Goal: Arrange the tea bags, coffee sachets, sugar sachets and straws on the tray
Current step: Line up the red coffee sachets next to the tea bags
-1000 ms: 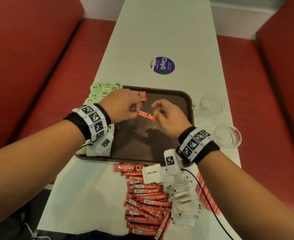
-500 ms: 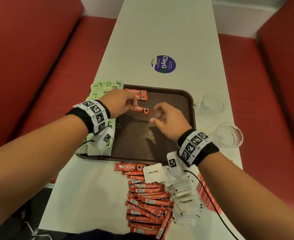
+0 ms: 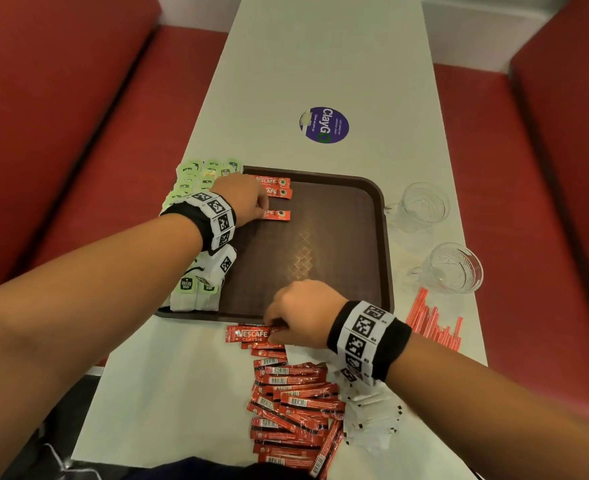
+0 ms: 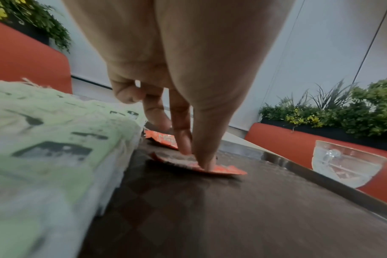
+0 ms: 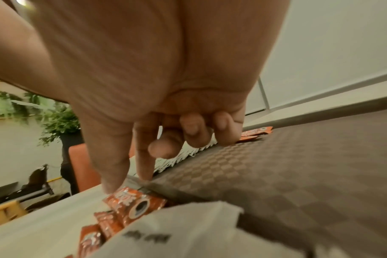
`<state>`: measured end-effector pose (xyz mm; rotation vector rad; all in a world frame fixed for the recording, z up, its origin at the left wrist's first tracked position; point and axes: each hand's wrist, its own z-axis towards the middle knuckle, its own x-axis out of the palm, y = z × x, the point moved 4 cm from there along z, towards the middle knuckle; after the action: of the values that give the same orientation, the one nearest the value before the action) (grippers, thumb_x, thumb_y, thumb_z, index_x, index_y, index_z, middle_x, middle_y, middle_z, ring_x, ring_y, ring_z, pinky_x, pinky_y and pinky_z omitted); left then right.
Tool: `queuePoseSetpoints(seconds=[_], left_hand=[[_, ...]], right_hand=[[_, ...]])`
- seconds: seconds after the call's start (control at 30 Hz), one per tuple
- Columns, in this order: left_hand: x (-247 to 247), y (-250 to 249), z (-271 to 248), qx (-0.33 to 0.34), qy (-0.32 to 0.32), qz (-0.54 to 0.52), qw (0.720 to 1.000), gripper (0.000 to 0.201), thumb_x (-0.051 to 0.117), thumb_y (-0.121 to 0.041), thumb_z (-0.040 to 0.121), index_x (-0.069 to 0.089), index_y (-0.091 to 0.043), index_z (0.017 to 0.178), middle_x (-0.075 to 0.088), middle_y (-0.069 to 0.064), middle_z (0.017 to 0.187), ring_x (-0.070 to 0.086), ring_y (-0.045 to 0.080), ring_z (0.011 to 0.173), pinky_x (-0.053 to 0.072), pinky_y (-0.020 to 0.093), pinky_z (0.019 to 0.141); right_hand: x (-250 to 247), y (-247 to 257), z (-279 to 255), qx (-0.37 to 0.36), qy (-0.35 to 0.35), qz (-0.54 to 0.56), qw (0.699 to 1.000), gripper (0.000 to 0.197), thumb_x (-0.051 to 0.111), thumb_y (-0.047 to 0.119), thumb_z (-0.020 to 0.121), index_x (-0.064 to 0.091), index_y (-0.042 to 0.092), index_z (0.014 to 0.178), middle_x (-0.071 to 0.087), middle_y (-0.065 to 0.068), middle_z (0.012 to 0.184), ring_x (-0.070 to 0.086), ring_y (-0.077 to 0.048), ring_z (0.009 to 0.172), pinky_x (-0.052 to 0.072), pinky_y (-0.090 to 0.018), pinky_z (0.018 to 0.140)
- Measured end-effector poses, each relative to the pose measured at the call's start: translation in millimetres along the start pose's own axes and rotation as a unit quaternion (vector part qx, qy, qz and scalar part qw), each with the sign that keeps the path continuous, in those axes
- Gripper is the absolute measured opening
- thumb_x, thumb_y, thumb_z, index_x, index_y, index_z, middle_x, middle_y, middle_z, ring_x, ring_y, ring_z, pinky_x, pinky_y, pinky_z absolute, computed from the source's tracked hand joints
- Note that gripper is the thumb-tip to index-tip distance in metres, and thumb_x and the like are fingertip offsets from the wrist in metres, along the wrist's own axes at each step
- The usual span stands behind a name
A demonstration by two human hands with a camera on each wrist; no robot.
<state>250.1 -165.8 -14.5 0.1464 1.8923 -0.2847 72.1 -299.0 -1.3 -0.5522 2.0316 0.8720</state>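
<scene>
On the brown tray (image 3: pixel 386 237), my left hand (image 3: pixel 263 211) presses thumb and index finger (image 4: pixel 183 146) onto a red coffee sachet (image 3: pixel 279 215) lying flat just below two other sachets (image 3: pixel 274 182) in the far left corner. Green tea bags (image 3: pixel 196 174) line the tray's left side. My right hand (image 3: pixel 274 325) is at the tray's near edge, where thumb (image 5: pixel 110 185) and index finger pinch the end of a coffee sachet (image 3: pixel 248 334) on the table. A pile of coffee sachets (image 3: pixel 293 410), white sugar sachets (image 3: pixel 372 417) and red straws (image 3: pixel 431 320) lie off the tray.
Two glass cups (image 3: pixel 424 206) (image 3: pixel 456 268) stand on the white table to the right of the tray. A round purple sticker (image 3: pixel 324 124) lies beyond the tray. Red bench seats (image 3: pixel 546 202) flank the table on both sides.
My left hand carried the sachet from above the tray's middle to the far left and laid it down. My right hand let go and drew back to the sachets at the near edge.
</scene>
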Motion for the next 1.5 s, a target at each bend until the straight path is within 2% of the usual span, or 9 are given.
queuePoseSetpoints(seconds=[0.13, 0.43, 0.63, 0.77, 0.83, 0.93, 1.2, 1.37, 1.5], left_hand=[[2.5, -4.4, 5.3, 0.004, 0.037, 0.029, 0.999, 0.013, 0.074, -0.031, 0.086, 0.073, -0.032, 0.099, 0.069, -0.008, 0.099, 0.063, 0.016, 0.097, 0.054, 0.035, 0.086], [-14.2, -8.6, 22.2, -0.028, -0.007, 0.052, 0.998, 0.009, 0.07, -0.023, 0.085, 0.067, -0.03, 0.08, 0.069, -0.004, 0.099, 0.062, 0.022, 0.091, 0.053, 0.034, 0.083], [-15.1, -9.3, 3.8, -0.017, -0.048, 0.014, 0.999, 0.013, 0.061, -0.033, 0.089, 0.07, -0.031, 0.098, 0.07, -0.003, 0.101, 0.063, 0.023, 0.099, 0.049, 0.038, 0.088], [-19.7, -13.6, -37.0, 0.0, -0.084, -0.034, 0.996, 0.013, 0.059, -0.036, 0.09, 0.07, -0.031, 0.095, 0.07, -0.008, 0.093, 0.064, 0.02, 0.095, 0.049, 0.04, 0.092], [-19.7, -15.1, -61.4, 0.01, -0.094, -0.06, 0.994, 0.01, 0.061, -0.037, 0.09, 0.069, -0.032, 0.092, 0.067, -0.013, 0.087, 0.062, 0.015, 0.091, 0.048, 0.04, 0.093], [-17.6, -16.4, -98.0, 0.04, -0.097, -0.101, 0.989, 0.009, 0.062, -0.035, 0.09, 0.07, -0.032, 0.091, 0.066, -0.015, 0.084, 0.061, 0.01, 0.084, 0.049, 0.033, 0.083], [32.7, -34.7, -172.2, 0.107, -0.005, -0.069, 0.992, 0.01, 0.06, -0.034, 0.092, 0.068, -0.033, 0.098, 0.058, -0.016, 0.091, 0.053, 0.006, 0.083, 0.042, 0.025, 0.073], [63.1, -52.9, -194.3, 0.12, 0.036, 0.024, 0.992, 0.019, 0.058, -0.042, 0.09, 0.07, -0.033, 0.101, 0.07, -0.009, 0.098, 0.065, 0.014, 0.088, 0.053, 0.031, 0.073], [78.0, -63.9, -203.5, 0.147, 0.044, 0.065, 0.986, 0.029, 0.058, -0.049, 0.091, 0.068, -0.037, 0.115, 0.071, -0.009, 0.107, 0.066, 0.017, 0.097, 0.054, 0.032, 0.078]], right_hand=[[4.3, 11.0, 6.6, -0.016, 0.01, -0.051, 0.999, 0.032, 0.057, 0.038, 0.096, 0.069, 0.022, 0.12, 0.067, -0.002, 0.108, 0.063, -0.026, 0.101, 0.055, -0.041, 0.083], [18.6, 18.5, 15.4, -0.04, 0.025, -0.118, 0.992, 0.023, 0.05, 0.022, 0.1, 0.069, 0.016, 0.113, 0.065, -0.002, 0.099, 0.064, -0.025, 0.092, 0.051, -0.037, 0.076], [23.1, 20.3, 16.1, -0.009, 0.054, -0.135, 0.989, 0.023, 0.051, 0.021, 0.1, 0.071, 0.013, 0.105, 0.07, -0.004, 0.1, 0.066, -0.026, 0.09, 0.05, -0.038, 0.076], [22.3, 24.3, 14.9, 0.001, 0.055, -0.137, 0.989, 0.02, 0.054, 0.019, 0.097, 0.072, 0.013, 0.104, 0.069, -0.006, 0.1, 0.067, -0.028, 0.089, 0.054, -0.037, 0.074], [21.1, 26.1, 12.6, 0.006, 0.052, -0.117, 0.992, 0.016, 0.056, 0.018, 0.094, 0.069, 0.012, 0.099, 0.068, -0.006, 0.097, 0.067, -0.029, 0.086, 0.057, -0.04, 0.074], [9.6, 26.2, 3.5, 0.012, 0.013, -0.041, 0.999, 0.006, 0.058, 0.019, 0.089, 0.053, 0.019, 0.085, 0.064, -0.006, 0.094, 0.061, -0.027, 0.083, 0.053, -0.038, 0.071], [-5.9, 5.7, -37.0, 0.143, -0.027, 0.091, 0.985, 0.029, 0.053, 0.015, 0.09, 0.035, 0.027, 0.071, 0.053, 0.002, 0.077, 0.056, -0.024, 0.076, 0.052, -0.04, 0.07], [-4.1, -5.2, -56.4, 0.197, -0.09, 0.144, 0.965, 0.027, 0.048, 0.004, 0.085, 0.035, 0.025, 0.073, 0.056, -0.003, 0.076, 0.055, -0.028, 0.072, 0.043, -0.037, 0.059], [3.3, -4.6, -69.5, 0.216, -0.129, 0.21, 0.945, 0.025, 0.047, 0.003, 0.089, 0.038, 0.026, 0.087, 0.064, -0.008, 0.085, 0.061, -0.028, 0.076, 0.051, -0.044, 0.07]])
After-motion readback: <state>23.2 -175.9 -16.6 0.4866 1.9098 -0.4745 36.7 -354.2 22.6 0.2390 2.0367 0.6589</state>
